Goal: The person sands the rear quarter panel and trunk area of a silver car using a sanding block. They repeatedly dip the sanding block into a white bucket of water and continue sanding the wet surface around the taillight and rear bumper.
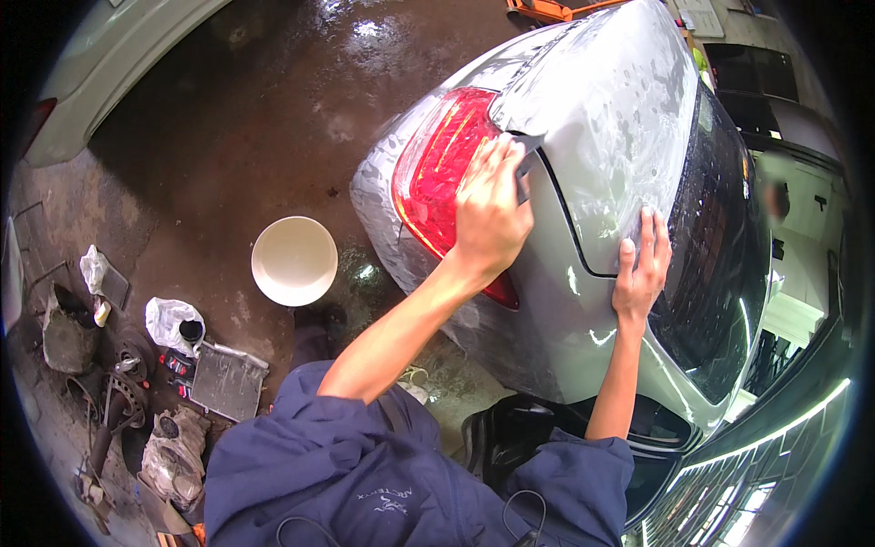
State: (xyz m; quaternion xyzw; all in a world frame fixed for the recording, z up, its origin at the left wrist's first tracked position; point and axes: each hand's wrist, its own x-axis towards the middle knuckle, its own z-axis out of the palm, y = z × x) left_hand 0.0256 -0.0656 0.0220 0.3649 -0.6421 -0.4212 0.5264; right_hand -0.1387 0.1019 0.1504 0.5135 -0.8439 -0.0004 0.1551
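My left hand (495, 205) is closed on a thin dark sheet of sandpaper (526, 164), beside the red tail light (442, 155) of a silver-grey car (597, 118). The sheet lies at the lamp's upper edge, by the black gap of the trunk lid. Resting flat with its fingers stretched out, my right hand (644, 269) touches the bodywork next to the dark rear window (715, 228). Wet-looking, dull whitish patches cover the paint around the trunk lid and rear corner.
A white bucket (294, 261) stands on the wet brown floor to my left. Used car parts (128, 392), plastic bags and a grey panel (228, 378) lie at the lower left. Another pale vehicle (137, 64) is at the upper left, an orange jack (542, 9) beyond the car.
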